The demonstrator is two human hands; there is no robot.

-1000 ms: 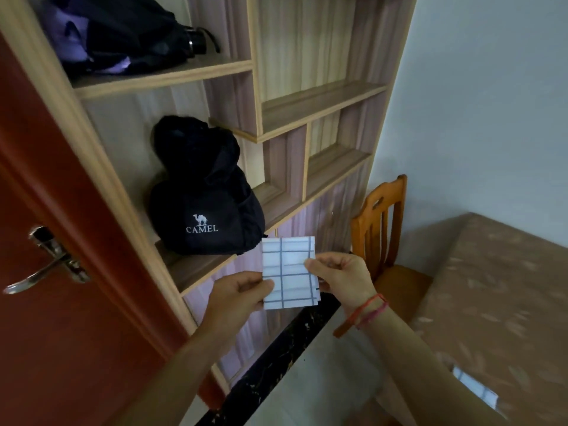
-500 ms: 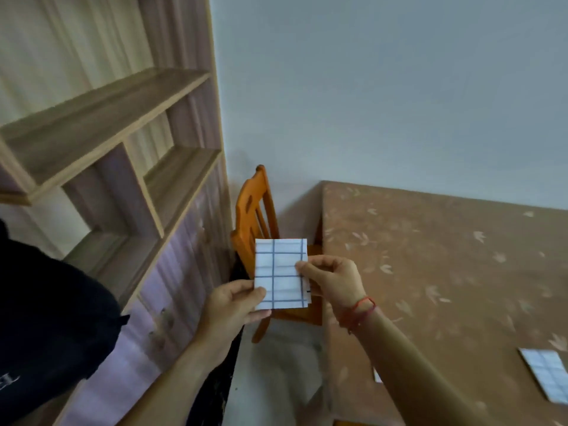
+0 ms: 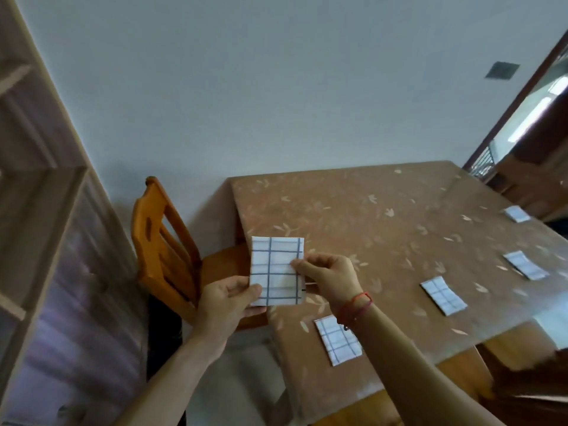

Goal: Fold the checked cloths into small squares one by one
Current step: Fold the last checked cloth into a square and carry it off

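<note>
I hold a folded white cloth with blue checks (image 3: 275, 269) upright in the air, over the table's near left corner. My left hand (image 3: 227, 305) pinches its lower left corner. My right hand (image 3: 329, 276), a red string on the wrist, pinches its right edge. Several other folded checked cloths lie flat on the table: one near the front edge (image 3: 338, 339), one further right (image 3: 444, 295), one beyond it (image 3: 525, 265), and a small one at the far right (image 3: 517, 214).
The brown leaf-patterned table (image 3: 353, 216) fills the right half. An orange wooden chair (image 3: 163, 244) stands at its left side, against the wall. Wooden shelves (image 3: 40, 229) run down the left edge. A doorway opens at the far right.
The view has swung right, from the shelves with the black bag to the table. Both hands keep the same grip on the folded cloth.
</note>
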